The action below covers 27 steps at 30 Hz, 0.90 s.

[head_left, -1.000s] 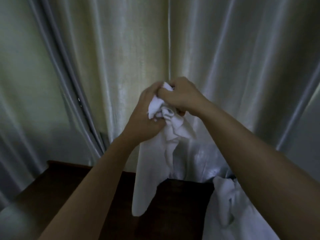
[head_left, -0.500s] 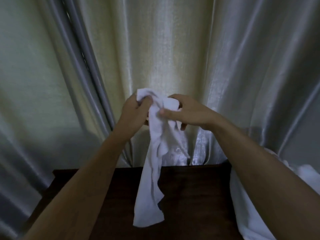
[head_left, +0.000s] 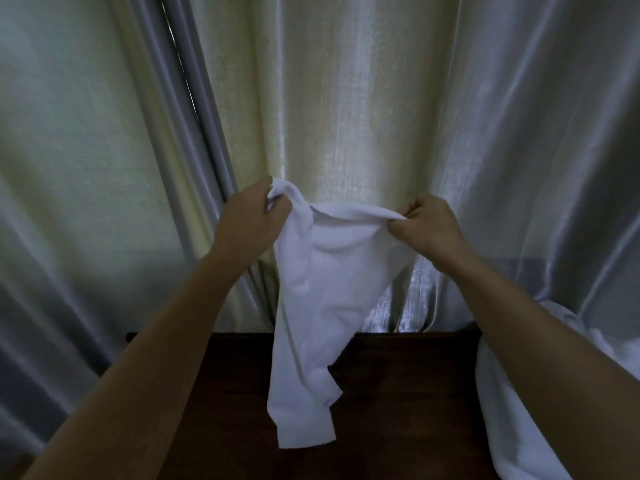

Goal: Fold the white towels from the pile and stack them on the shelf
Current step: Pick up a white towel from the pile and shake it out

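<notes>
A white towel (head_left: 311, 306) hangs in the air above a dark wooden surface (head_left: 398, 403). My left hand (head_left: 249, 216) pinches its upper left corner. My right hand (head_left: 426, 223) pinches the top edge further right, so the top edge is stretched between the two hands. The towel's lower part droops down, crumpled, and its bottom end hangs in front of the dark surface. At the right edge lies the pile of white towels (head_left: 512, 410), partly hidden behind my right forearm.
Pale shiny curtains (head_left: 346, 98) fill the whole background right behind the dark wooden surface. A narrow dark gap (head_left: 180, 64) between curtain panels runs down at the upper left.
My hands were bunched together on the towel's top; they have moved apart, spreading the top edge sideways. The towel now hangs wider.
</notes>
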Available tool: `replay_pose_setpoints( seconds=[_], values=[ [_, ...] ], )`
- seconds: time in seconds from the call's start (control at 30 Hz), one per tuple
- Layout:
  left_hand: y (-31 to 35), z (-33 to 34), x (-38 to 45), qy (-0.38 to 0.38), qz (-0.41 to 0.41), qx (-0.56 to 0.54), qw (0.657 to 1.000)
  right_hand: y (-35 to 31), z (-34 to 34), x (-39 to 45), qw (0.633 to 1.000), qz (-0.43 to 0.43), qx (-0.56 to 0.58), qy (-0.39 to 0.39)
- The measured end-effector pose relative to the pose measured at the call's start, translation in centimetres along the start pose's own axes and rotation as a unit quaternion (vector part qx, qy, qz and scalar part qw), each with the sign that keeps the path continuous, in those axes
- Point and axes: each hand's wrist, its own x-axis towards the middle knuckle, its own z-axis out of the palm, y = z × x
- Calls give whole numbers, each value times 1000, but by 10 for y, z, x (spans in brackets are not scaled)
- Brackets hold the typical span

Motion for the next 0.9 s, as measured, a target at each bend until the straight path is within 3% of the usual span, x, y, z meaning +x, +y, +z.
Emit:
replay_pose_setpoints(
  seconds=[0.1, 0.2, 0.27, 0.4, 0.5, 0.57, 0.63, 0.8, 0.9],
  values=[
    [-8, -7, 15, -37, -8, -18, 999, -7, -11, 12, 999, 1, 44, 5],
    [-3, -12, 21, -62, -86, -151, 983, -16, -16, 20, 984, 56, 162, -46],
    [3, -11, 19, -72, -144, -269, 950, -21, -17, 23, 968, 82, 223, -85],
    [-4, -11, 24, -23, -265, -382, 885, -16, -23, 32, 980, -43, 162, -109],
    [-24, -21, 22, -51, -284, -357, 888, -9, -39, 38, 971, -68, 108, -202],
    [-35, -29, 18, -80, -274, -297, 911, -1, -46, 45, 968, -54, 88, -227],
    [-43, -34, 17, -111, -246, -250, 930, 4, -46, 52, 970, -47, 101, -215],
    [-54, -46, 40, -153, -243, -185, 940, 5, -38, 76, 972, 17, 201, -122],
    [-50, -60, 64, -153, -175, -52, 971, -5, -46, 89, 992, -37, 79, -96]
  ],
)
